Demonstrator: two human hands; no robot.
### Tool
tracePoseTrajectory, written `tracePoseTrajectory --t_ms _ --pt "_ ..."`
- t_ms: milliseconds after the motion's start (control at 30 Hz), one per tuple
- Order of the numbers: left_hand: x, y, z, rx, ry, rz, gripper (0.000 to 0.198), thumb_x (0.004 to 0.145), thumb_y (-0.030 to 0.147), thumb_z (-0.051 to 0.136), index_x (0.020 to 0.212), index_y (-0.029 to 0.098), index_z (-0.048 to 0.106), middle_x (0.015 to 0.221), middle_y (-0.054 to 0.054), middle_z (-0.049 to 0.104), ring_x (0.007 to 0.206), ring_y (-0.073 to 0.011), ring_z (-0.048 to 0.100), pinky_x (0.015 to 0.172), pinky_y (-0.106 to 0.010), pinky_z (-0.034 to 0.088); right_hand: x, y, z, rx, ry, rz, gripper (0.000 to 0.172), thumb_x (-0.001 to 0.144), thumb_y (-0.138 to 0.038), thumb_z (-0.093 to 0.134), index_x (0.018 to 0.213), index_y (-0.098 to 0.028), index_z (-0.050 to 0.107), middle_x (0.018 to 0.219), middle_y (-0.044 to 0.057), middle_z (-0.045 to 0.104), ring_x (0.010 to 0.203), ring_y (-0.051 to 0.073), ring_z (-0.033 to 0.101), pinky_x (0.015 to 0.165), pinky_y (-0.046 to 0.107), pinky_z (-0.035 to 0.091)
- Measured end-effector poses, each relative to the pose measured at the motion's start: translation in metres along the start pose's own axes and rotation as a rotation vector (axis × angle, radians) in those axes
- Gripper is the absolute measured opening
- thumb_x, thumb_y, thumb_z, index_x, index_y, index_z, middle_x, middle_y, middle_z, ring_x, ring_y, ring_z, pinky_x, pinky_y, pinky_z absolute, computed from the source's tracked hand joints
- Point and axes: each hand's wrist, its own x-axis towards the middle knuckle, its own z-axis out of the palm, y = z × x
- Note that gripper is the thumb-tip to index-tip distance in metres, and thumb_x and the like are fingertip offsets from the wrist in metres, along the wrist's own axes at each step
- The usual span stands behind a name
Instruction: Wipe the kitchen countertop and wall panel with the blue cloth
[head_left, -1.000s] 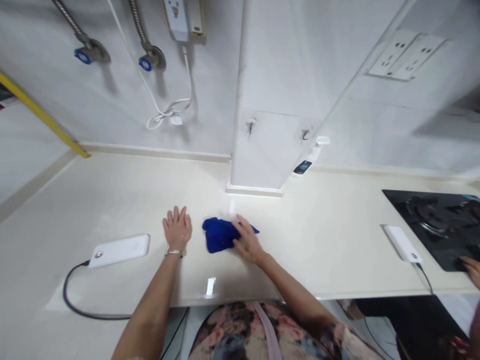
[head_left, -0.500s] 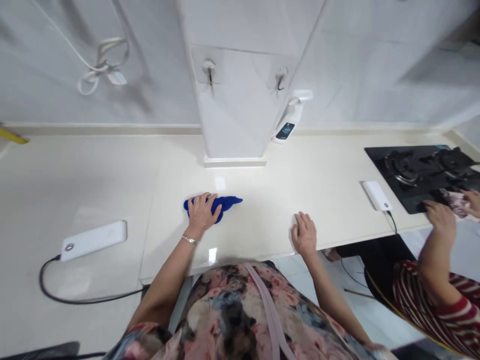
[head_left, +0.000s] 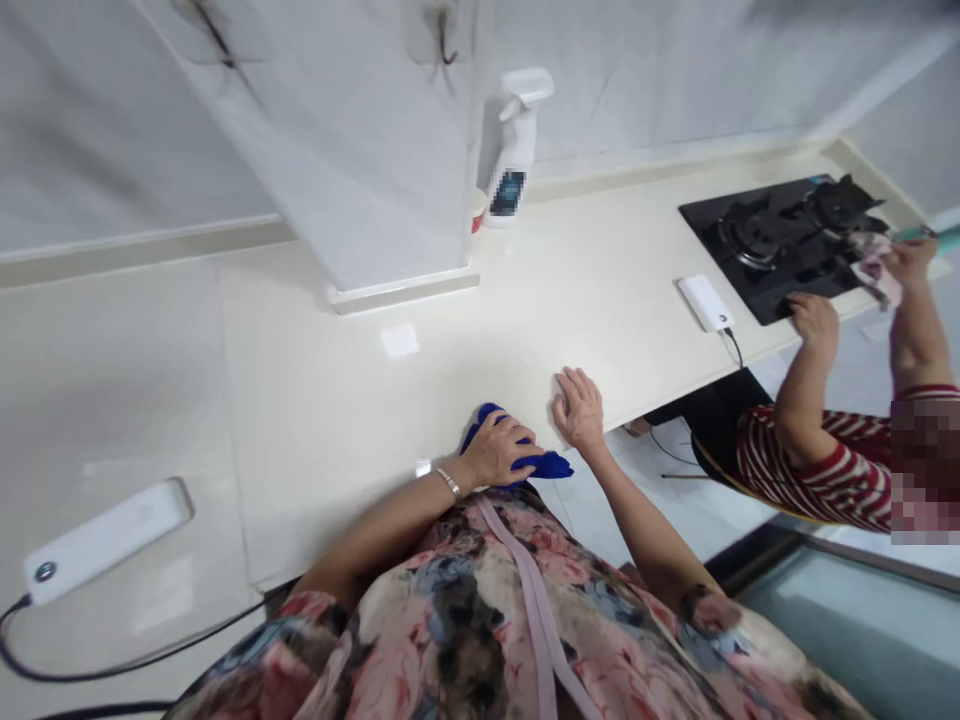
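Note:
My left hand (head_left: 491, 450) lies over a crumpled blue cloth (head_left: 550, 465), pressing it down at the front edge of the cream countertop (head_left: 337, 400). Much of the cloth is hidden under that hand, with one end showing past my fingers. My right hand (head_left: 579, 408) rests on the counter just to the right, fingers spread, touching nothing else. A bracelet circles my left wrist.
A co-worker's hands (head_left: 814, 320) work at a black gas hob (head_left: 780, 245) on the right, one holding a patterned cloth (head_left: 874, 268). A spray bottle (head_left: 517, 150) stands by a white pillar (head_left: 375, 150). Two white corded flat devices (head_left: 105, 540) lie on the counter.
The view has swung, tilting the counter. My left hand has pulled the blue cloth toward the front edge, bunching it. My right hand has stayed on the counter beside it.

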Motion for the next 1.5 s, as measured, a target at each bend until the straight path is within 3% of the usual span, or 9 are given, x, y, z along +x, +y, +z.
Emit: tracePoseTrajectory --t_ms 133,267,367,533,633,933,1100,1333,1500 --pt "0.004 -0.004 0.000 -0.038 -0.077 0.069 0.029 0.101 0.045 0.063 0.123 0.035 0.078 0.120 -0.004 0.072 0.114 -0.0275 0.057 0.116 -0.055 0.032 0.001 0.002 -0.003 0.029 -0.011 0.010 0.045 0.101 -0.031 0.047 0.140 -0.019 0.066 0.155 0.011 0.059 0.153 0.028 0.044 0.127 0.052 0.036" --pt "-0.033 -0.031 -0.018 -0.044 -0.007 -0.004 0.027 0.103 0.042 0.058 0.120 0.040 0.079 0.120 0.000 0.073 0.115 -0.0254 0.059 0.121 -0.051 0.032 0.000 0.003 -0.003 0.046 -0.022 0.015 0.046 0.101 -0.031 0.046 0.141 -0.019 0.065 0.155 0.012 0.058 0.155 0.028 0.041 0.127 0.055 0.036" --pt "-0.066 -0.070 -0.043 0.012 0.069 -0.195 0.030 0.102 0.047 0.056 0.113 0.037 0.082 0.119 -0.003 0.074 0.112 -0.0260 0.061 0.120 -0.053 0.033 -0.001 0.004 -0.001 0.043 -0.015 0.007 0.047 0.101 -0.030 0.046 0.143 -0.020 0.063 0.156 0.012 0.058 0.155 0.028 0.040 0.127 0.055 0.036" --pt "-0.096 -0.117 -0.082 0.246 0.396 -0.668 0.031 0.100 0.046 0.060 0.113 0.029 0.082 0.120 -0.008 0.074 0.115 -0.0305 0.059 0.114 -0.056 0.035 -0.002 0.007 0.001 0.050 -0.001 -0.004 0.046 0.101 -0.031 0.046 0.142 -0.020 0.064 0.155 0.012 0.059 0.154 0.028 0.041 0.127 0.054 0.035" --pt "-0.090 -0.104 -0.077 0.288 0.421 -0.712 0.025 0.098 0.043 0.066 0.113 0.030 0.082 0.118 -0.007 0.074 0.114 -0.0314 0.058 0.111 -0.058 0.034 -0.001 0.007 0.001 0.058 0.000 -0.012 0.046 0.101 -0.032 0.047 0.141 -0.019 0.065 0.155 0.012 0.059 0.154 0.029 0.041 0.127 0.053 0.036" --pt "-0.062 -0.010 -0.009 0.080 0.100 -0.217 0.024 0.098 0.040 0.070 0.119 0.038 0.080 0.115 -0.004 0.073 0.107 -0.0265 0.058 0.109 -0.054 0.035 -0.001 0.008 0.006 0.197 0.102 0.063 0.046 0.106 -0.028 0.034 0.137 -0.015 0.065 0.146 0.016 0.065 0.149 0.024 0.049 0.126 0.053 0.040" --pt "-0.015 -0.003 0.002 0.085 0.054 -0.140 0.022 0.100 0.040 0.069 0.120 0.037 0.079 0.115 -0.003 0.072 0.108 -0.0249 0.055 0.107 -0.052 0.034 0.000 0.018 0.012 0.318 0.135 0.110 0.049 0.109 -0.038 0.030 0.137 -0.016 0.064 0.140 0.016 0.068 0.144 0.026 0.055 0.125 0.055 0.042" --pt "0.080 0.006 0.023 0.106 -0.005 -0.085 0.021 0.099 0.039 0.070 0.116 0.032 0.080 0.118 -0.006 0.071 0.115 -0.0285 0.053 0.106 -0.054 0.033 0.006 0.049 -0.005 0.474 -0.033 0.013 0.051 0.111 -0.049 0.032 0.142 -0.024 0.063 0.148 0.012 0.064 0.145 0.027 0.054 0.127 0.054 0.042" --pt "0.085 0.003 0.024 0.089 -0.006 -0.031 0.025 0.099 0.038 0.070 0.123 0.035 0.078 0.121 -0.005 0.070 0.117 -0.0276 0.053 0.111 -0.054 0.030 0.013 0.068 -0.018 0.368 -0.055 -0.234 0.041 0.107 -0.032 0.039 0.136 -0.022 0.067 0.144 0.011 0.068 0.139 0.025 0.060 0.122 0.052 0.049"
